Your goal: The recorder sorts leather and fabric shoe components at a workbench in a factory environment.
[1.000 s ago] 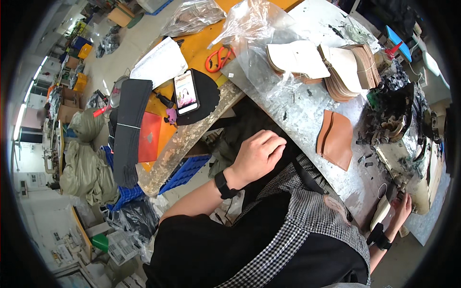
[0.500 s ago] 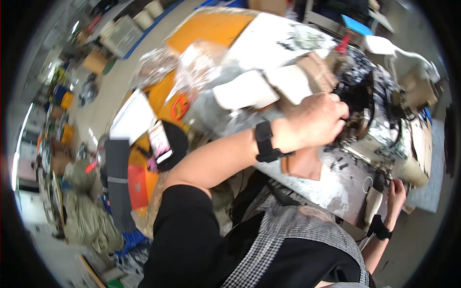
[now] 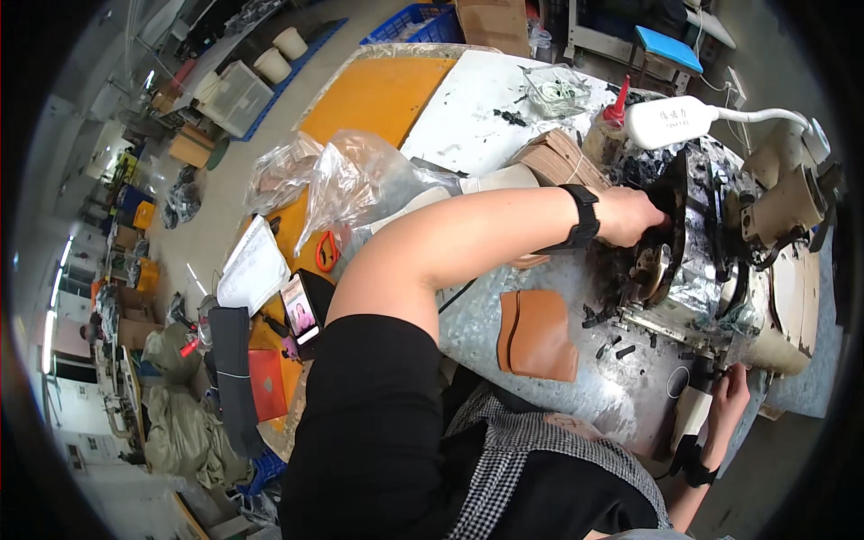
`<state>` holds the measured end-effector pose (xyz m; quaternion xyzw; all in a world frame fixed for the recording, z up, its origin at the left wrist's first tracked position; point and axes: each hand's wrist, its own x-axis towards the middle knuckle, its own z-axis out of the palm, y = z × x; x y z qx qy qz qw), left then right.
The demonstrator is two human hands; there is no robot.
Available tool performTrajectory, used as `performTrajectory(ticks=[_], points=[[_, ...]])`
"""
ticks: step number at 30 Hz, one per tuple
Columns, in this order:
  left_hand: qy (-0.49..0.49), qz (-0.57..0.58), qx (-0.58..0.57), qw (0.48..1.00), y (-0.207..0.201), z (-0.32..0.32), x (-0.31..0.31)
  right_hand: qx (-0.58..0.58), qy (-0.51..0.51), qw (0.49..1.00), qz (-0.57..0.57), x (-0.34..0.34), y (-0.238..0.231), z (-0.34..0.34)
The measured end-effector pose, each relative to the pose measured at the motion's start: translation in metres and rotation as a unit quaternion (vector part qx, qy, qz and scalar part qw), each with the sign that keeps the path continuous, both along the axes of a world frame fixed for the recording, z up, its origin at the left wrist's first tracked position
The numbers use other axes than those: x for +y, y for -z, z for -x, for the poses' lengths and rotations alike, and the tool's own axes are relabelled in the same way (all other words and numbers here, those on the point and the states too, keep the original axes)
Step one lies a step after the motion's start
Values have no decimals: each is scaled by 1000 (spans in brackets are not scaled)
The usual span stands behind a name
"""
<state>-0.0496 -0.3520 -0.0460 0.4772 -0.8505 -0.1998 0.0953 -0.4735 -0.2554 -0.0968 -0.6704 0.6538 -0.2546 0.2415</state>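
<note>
The left arm was extended across the grey-topped desk (image 3: 477,328), and the left hand (image 3: 632,216) was placed at the left side of a dark, soiled machine (image 3: 697,270). The back of this hand was turned upward; its fingertips were hidden among dark parts, so that neither their spread nor anything held could be determined. The right hand (image 3: 731,391) was positioned low, at the machine's near edge and just beside a pale, elongated part (image 3: 691,416). Its fingers were partly curled, and whether anything was gripped could not be made out. A black band (image 3: 580,219) was worn on each wrist. The machine was seated on the right portion of the desk, with black scraps (image 3: 598,317) scattered near its left side. To its left, brown leather-like pieces (image 3: 542,337) were laid flat and overlapping, touched by neither hand. A tied stack of brown pieces (image 3: 558,157) was situated beyond the left wrist, near a red-tipped bottle (image 3: 605,130). A white lamp-like head (image 3: 670,123) was held above by a bent neck. Further left, orange-handled scissors (image 3: 327,252), a lit phone (image 3: 299,306), white paper (image 3: 255,268) and a clear plastic bag (image 3: 355,175) were arranged.
</note>
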Motion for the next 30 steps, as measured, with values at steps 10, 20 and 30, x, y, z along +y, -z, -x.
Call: performTrajectory(ticks=[10,20,30], points=[[245,111,-96,958,51,32,-53,150,18,988,-12,-2,-5,-26],[281,162,-291,900,59,58,-69,134,-3,987,84,-1,2,-29],[269,166,-281,906,68,62,-75,168,29,985,34,-1,2,-26]])
